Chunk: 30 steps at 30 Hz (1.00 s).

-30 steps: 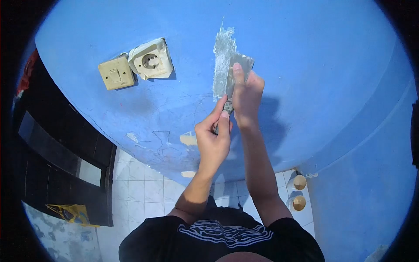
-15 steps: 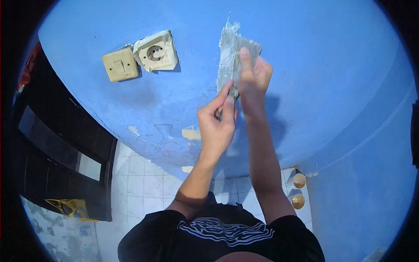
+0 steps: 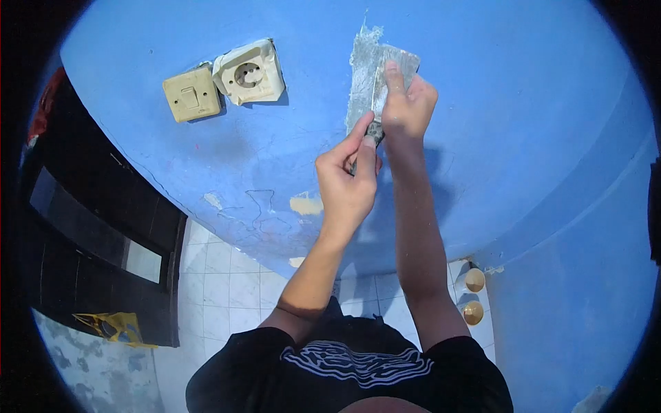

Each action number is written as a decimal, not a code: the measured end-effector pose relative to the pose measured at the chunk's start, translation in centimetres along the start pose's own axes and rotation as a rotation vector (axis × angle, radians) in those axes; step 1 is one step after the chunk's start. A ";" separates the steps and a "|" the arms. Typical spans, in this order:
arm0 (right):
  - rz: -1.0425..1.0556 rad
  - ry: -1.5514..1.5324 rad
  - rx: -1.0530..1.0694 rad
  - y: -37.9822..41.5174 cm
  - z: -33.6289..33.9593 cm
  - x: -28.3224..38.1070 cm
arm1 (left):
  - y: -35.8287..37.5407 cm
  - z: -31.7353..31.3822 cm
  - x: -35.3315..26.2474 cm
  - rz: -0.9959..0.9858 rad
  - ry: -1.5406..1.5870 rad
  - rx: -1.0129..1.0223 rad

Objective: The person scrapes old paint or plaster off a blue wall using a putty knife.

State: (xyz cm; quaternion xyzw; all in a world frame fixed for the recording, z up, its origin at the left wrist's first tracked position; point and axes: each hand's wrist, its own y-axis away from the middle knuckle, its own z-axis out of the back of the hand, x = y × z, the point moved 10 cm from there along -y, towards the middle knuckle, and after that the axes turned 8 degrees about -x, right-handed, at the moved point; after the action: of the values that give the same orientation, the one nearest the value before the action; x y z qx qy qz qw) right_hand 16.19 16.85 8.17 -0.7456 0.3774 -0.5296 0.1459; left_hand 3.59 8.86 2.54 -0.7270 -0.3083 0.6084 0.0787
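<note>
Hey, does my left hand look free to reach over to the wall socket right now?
Probably not right away: the left hand grips the putty knife handle along with the right hand. The wall between it and the socket looks bare, so nothing blocks the path once it lets go.

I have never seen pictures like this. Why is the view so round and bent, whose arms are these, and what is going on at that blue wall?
There is no machine here. A person wears one camera on the head, looking forward and down, and its wide lens bends the picture into a circle. The two bare arms are that person's own. The right hand presses a flat metal putty knife against the blue wall, one finger stretched along the blade. The left hand pinches the tool's handle just below. Under the blade is a strip of grey filler. To the left, a light switch and a power socket sit on the wall. Below is a white tiled floor.
</note>
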 end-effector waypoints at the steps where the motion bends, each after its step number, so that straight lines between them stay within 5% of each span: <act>1: -0.011 -0.081 -0.015 0.4 0.1 -0.4 | 0.3 0.3 0.1 -0.016 -0.006 -0.015; 30: 0.005 -0.104 -0.140 -0.6 0.3 -0.6 | -0.4 0.4 -0.1 -0.037 -0.036 0.009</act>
State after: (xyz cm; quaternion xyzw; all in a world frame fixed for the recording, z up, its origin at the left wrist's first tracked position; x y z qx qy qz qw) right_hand 16.61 17.69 8.03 -0.7795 0.4075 -0.4620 0.1140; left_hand 3.09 8.97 2.73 -0.7096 -0.3204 0.6214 0.0875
